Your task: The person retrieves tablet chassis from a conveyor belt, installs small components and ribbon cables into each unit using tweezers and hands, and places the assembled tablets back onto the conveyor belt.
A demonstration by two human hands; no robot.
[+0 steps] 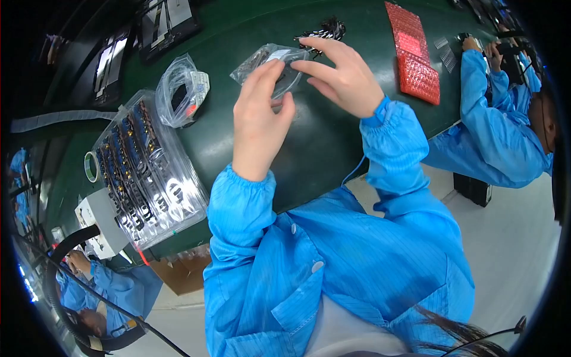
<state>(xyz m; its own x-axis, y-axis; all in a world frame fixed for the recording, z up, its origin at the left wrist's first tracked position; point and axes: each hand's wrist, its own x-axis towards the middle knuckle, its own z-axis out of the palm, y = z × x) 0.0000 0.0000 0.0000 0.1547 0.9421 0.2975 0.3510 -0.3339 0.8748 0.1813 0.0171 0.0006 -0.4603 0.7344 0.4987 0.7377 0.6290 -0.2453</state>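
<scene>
fingers point(269, 74) at bag point(259, 56), wires point(326, 32) beyond

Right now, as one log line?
left hand: open, at clear bag | right hand: open, at bag | contact: unclear | beyond bag: dark bundle

The table point(321, 146) is dark green. At twelve o'clock, the small bag point(289, 72) is colourless; at half past one, the bubble bag point(415, 56) is red. The coat point(351, 238) is blue, with fine stripes.
</scene>
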